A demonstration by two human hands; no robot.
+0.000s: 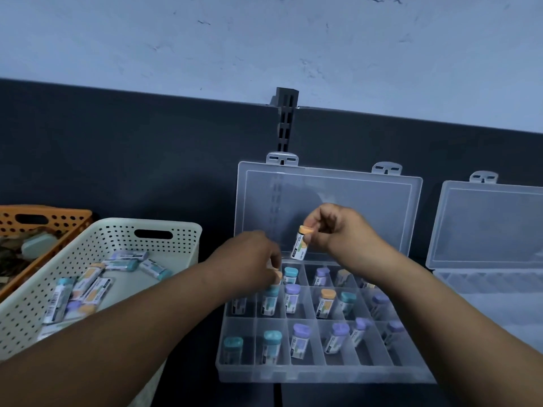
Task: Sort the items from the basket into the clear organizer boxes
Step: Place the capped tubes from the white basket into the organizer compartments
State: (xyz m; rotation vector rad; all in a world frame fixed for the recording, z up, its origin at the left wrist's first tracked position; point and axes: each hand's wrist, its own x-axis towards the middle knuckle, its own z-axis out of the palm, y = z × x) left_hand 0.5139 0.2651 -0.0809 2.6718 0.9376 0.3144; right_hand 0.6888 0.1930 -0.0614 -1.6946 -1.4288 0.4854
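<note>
Right hand [332, 230] pinches oblong, seemingly plastic orange-capped tube [300, 245].

The basket [97, 239] sits left of the open organizer box [320, 368], a second box [487, 277] right.

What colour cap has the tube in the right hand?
The cap is orange; head view shows it.

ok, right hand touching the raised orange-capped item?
Touching. Head view shows the right hand pinching the raised orange-capped item near its cap, above the organizer box.
</note>
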